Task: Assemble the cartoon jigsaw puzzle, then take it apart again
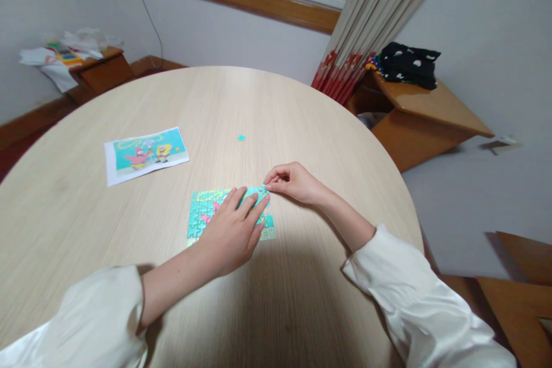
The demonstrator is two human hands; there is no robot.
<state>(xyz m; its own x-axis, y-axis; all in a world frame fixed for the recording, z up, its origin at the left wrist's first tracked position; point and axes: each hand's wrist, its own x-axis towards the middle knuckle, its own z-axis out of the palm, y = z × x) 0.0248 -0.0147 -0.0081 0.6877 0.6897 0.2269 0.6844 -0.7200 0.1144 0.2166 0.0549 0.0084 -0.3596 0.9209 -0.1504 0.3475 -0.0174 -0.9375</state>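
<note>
A mostly assembled jigsaw puzzle [199, 213] in turquoise, pink and yellow lies flat on the table. Spread across its middle and right part, my left hand [235, 227] rests palm down with the fingers apart, hiding much of the picture. My right hand [295, 183] is at the puzzle's upper right corner, thumb and forefinger pinched on a small turquoise puzzle piece [265, 187]. Whether that piece is seated in the puzzle I cannot tell. One loose turquoise puzzle piece [241, 138] lies farther back, apart from the rest.
On the left of the round wooden table [215, 98] lies a printed reference picture [146, 154] of cartoon figures. Behind stand a small cabinet [103, 69] with papers and, at right, a wooden cabinet [431, 115] with a black cloth [409, 64] on top. A curtain [366, 23] hangs near the window.
</note>
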